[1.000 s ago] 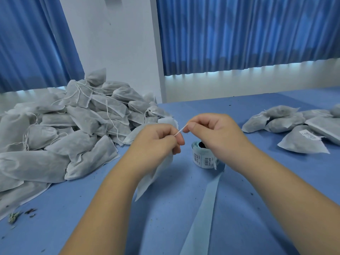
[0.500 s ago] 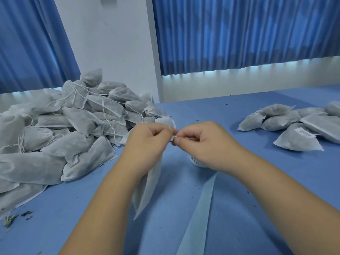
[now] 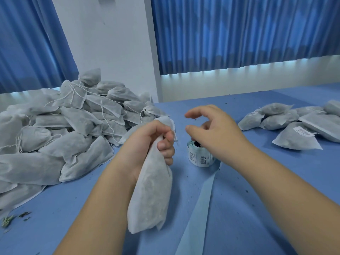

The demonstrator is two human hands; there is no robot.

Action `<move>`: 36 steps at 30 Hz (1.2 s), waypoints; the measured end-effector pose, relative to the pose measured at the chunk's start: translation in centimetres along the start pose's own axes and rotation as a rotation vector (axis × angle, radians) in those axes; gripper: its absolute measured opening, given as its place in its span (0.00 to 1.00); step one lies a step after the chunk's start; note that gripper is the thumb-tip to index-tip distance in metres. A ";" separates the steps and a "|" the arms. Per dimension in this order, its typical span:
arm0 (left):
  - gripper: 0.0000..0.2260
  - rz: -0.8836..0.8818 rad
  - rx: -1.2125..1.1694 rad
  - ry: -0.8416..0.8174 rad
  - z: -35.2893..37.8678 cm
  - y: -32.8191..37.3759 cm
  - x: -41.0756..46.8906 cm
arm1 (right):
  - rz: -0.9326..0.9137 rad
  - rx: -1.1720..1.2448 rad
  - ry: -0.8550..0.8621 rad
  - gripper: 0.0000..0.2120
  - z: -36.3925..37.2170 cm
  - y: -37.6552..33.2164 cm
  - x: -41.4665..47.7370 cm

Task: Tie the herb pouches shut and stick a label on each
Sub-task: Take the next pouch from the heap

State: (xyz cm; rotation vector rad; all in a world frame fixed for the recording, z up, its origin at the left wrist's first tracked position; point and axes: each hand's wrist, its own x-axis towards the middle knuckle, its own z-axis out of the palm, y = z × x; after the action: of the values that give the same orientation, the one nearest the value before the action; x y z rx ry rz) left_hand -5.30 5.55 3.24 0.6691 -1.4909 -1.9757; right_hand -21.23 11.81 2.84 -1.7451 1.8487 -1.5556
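My left hand [image 3: 147, 144] grips a white herb pouch [image 3: 150, 197] by its gathered neck, and the filled body hangs down towards the blue table. Its mouth flares above my fist. My right hand [image 3: 215, 129] hovers just above the label roll [image 3: 201, 157], fingers loosely spread and holding nothing. The roll stands upright in the middle of the table, with printed barcode labels on its side.
A big heap of pouches [image 3: 60, 137] with loose strings fills the left side. Several labelled pouches [image 3: 296, 131] lie at the right. A pale blue backing strip [image 3: 200, 208] trails from the roll to the near edge. Herb crumbs [image 3: 11, 219] lie at the left.
My hands were together pulling the pouch's string. Now my right hand has let go and moved right, over the label roll, while the left hand has lowered with the pouch.
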 end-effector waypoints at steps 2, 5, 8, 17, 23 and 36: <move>0.09 -0.012 -0.071 0.010 -0.2 0.0 0.2 | -0.025 0.105 0.024 0.07 -0.2 -0.5 -0.2; 0.08 -0.011 -0.092 0.000 -0.2 0.0 0.3 | 0.002 0.210 -0.115 0.08 -0.2 -1.4 -0.7; 0.09 0.000 -0.064 -0.035 -0.2 -0.3 0.2 | 0.064 0.212 -0.245 0.07 0.3 -1.7 -1.0; 0.09 0.027 0.066 -0.100 -0.5 -0.6 0.1 | 0.137 0.345 -0.301 0.08 0.3 -1.7 -1.0; 0.10 0.033 0.289 -0.107 -0.7 -0.3 -0.2 | 0.153 0.334 -0.360 0.11 0.2 -1.3 -1.0; 0.06 0.100 0.468 0.052 -1.0 -0.4 -0.2 | 0.216 0.382 -0.418 0.04 0.2 0.6 -0.3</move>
State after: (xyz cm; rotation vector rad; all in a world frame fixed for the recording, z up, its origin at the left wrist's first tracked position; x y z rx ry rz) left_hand -4.53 5.08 2.65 0.8093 -1.9341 -1.5304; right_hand -21.42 11.85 2.13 -1.4971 1.3804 -1.2429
